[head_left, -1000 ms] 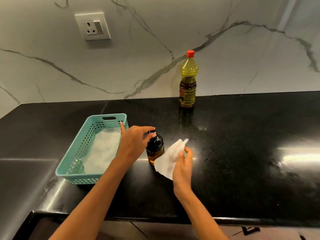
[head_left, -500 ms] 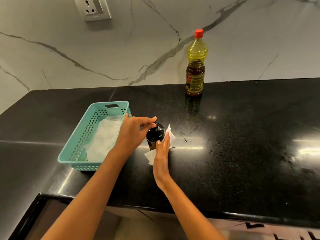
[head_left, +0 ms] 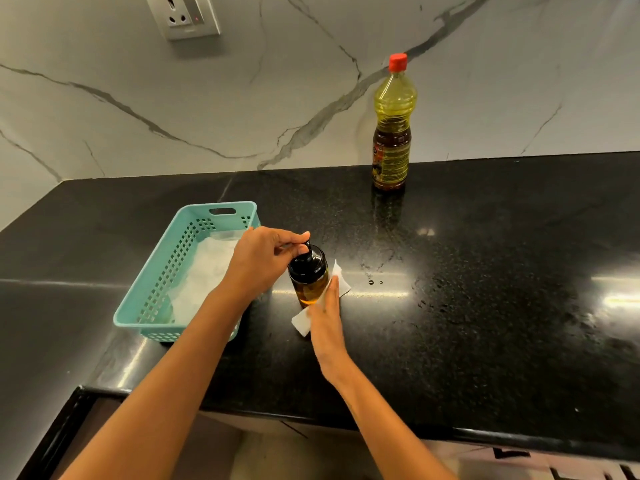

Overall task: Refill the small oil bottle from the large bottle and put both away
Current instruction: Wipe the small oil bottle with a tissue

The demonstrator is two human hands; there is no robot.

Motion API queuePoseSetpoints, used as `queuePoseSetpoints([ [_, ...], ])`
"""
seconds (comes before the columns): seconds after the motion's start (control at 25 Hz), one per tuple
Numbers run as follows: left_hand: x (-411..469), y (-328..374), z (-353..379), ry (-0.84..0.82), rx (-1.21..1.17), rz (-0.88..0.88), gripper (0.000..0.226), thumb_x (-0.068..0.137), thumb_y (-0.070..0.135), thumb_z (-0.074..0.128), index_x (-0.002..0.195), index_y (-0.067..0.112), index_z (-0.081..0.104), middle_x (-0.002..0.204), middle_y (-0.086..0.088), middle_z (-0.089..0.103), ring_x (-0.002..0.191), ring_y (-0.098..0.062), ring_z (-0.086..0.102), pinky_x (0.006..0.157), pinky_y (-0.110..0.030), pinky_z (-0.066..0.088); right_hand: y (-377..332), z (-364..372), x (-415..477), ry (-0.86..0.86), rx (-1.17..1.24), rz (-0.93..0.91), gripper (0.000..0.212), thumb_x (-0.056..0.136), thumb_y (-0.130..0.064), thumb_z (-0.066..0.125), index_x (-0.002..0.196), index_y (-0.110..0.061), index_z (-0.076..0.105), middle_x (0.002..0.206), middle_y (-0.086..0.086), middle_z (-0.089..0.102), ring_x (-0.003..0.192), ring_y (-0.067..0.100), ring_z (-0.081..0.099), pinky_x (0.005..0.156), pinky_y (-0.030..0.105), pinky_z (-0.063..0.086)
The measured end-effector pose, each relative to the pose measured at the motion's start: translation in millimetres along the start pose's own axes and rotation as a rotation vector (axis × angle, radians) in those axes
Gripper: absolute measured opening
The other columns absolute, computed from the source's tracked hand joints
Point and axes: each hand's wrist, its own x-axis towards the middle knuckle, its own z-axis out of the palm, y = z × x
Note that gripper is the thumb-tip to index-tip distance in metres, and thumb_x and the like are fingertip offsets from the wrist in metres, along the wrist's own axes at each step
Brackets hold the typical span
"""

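Note:
The small oil bottle, amber glass with a black top, stands on the black counter just right of the teal basket. My left hand pinches its black spout from above. My right hand presses a white tissue flat against the bottle's right side, fingers straight. The large oil bottle, yellow oil with a red cap and dark label, stands upright at the back by the marble wall, capped.
A teal perforated basket lined with white paper sits left of the small bottle. Small oil drops lie on the counter to the right. A wall socket is at upper left. The counter's front edge runs below.
My right hand brought the tissue from beside the bottle up against its side. My left hand stays on the spout. The camera moved closer.

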Motion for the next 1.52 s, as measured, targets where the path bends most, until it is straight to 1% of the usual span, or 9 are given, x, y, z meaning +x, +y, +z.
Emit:
queuePoseSetpoints([
  [0.08, 0, 1, 0, -0.001, 0.002, -0.005, 0.029, 0.082, 0.018, 0.066, 0.111, 0.015, 0.066, 0.106, -0.007, 0.070, 0.093, -0.017, 0.066, 0.084, -0.033, 0.054, 4, -12, 7, 0.020, -0.172, 0.021, 0.068, 0.091, 0.005, 0.035, 0.148, -0.022, 0.011, 0.154, 0.000, 0.021, 0.138, 0.014, 0.025, 0.113, 0.028, 0.021],
  [0.2, 0, 2, 0, -0.008, 0.024, -0.006, 0.030, 0.083, 0.018, 0.065, 0.112, 0.015, 0.065, 0.105, -0.007, 0.070, 0.077, -0.013, 0.063, 0.066, -0.014, 0.048, -16, -28, 16, 0.179, -0.262, -0.193, 0.048, 0.090, 0.007, 0.045, 0.133, -0.012, 0.048, 0.127, 0.002, 0.058, 0.116, 0.012, 0.053, 0.098, 0.018, 0.040],
  [0.36, 1, 0, 0, -0.007, 0.036, -0.005, 0.029, 0.083, 0.019, 0.065, 0.112, 0.016, 0.066, 0.102, -0.006, 0.071, 0.059, 0.000, 0.051, 0.058, -0.006, 0.039, -26, -26, 9, 0.306, -0.226, -0.327, 0.030, 0.082, 0.007, 0.060, 0.109, -0.004, 0.066, 0.099, -0.008, 0.063, 0.093, 0.002, 0.060, 0.086, 0.010, 0.047],
  [0.6, 0, 0, 1, -0.003, 0.002, -0.016, 0.030, 0.083, 0.020, 0.065, 0.112, 0.016, 0.065, 0.104, -0.007, 0.071, 0.082, -0.014, 0.064, 0.076, -0.027, 0.054, -8, -35, 16, 0.322, -0.308, -0.184, 0.004, 0.077, -0.002, 0.070, 0.081, -0.003, 0.071, 0.082, 0.005, 0.066, 0.071, 0.005, 0.054, 0.064, 0.010, 0.042],
  [0.76, 0, -2, 2, 0.000, 0.016, -0.026, 0.029, 0.083, 0.022, 0.065, 0.111, 0.018, 0.066, 0.097, -0.005, 0.073, 0.059, -0.009, 0.056, 0.056, -0.007, 0.039, -28, -27, 12, 0.338, -0.329, -0.459, 0.009, 0.072, -0.001, 0.073, 0.074, -0.006, 0.066, 0.077, -0.006, 0.057, 0.069, -0.001, 0.054, 0.062, 0.010, 0.046],
  [0.92, 0, -1, 0, -0.012, 0.018, -0.031, 0.030, 0.083, 0.023, 0.064, 0.113, 0.017, 0.066, 0.098, -0.006, 0.072, 0.065, -0.014, 0.059, 0.051, -0.005, 0.037, -3, -22, 15, 0.292, -0.390, -0.264, 0.026, 0.071, -0.002, 0.074, 0.064, -0.018, 0.053, 0.075, -0.004, 0.056, 0.067, 0.003, 0.052, 0.059, 0.012, 0.039],
  [1.04, 0, -1, 1, -0.015, 0.021, -0.032, 0.030, 0.084, 0.022, 0.064, 0.113, 0.017, 0.065, 0.103, -0.006, 0.071, 0.076, -0.018, 0.064, 0.058, -0.007, 0.040, 2, -23, 16, 0.292, -0.405, -0.190, 0.017, 0.071, -0.002, 0.072, 0.067, -0.011, 0.058, 0.079, 0.003, 0.061, 0.071, 0.005, 0.053, 0.062, 0.015, 0.041],
  [1.24, 0, -4, 2, 0.010, -0.003, -0.022, 0.030, 0.082, 0.024, 0.065, 0.111, 0.018, 0.066, 0.102, -0.004, 0.072, 0.078, -0.009, 0.065, 0.071, -0.024, 0.054, -36, -18, 11, 0.309, -0.329, -0.509, 0.017, 0.073, 0.002, 0.071, 0.072, -0.010, 0.059, 0.082, 0.000, 0.055, 0.076, -0.007, 0.051, 0.062, 0.008, 0.042],
  [1.52, 0, -6, 5, 0.012, -0.015, -0.024, 0.030, 0.083, 0.024, 0.064, 0.113, 0.018, 0.065, 0.102, -0.005, 0.072, 0.074, -0.008, 0.060, 0.068, -0.020, 0.050, -4, -35, 14, 0.342, -0.337, -0.196, 0.019, 0.084, 0.004, 0.056, 0.082, -0.013, 0.064, 0.084, -0.001, 0.062, 0.075, 0.003, 0.054, 0.065, 0.007, 0.043],
])
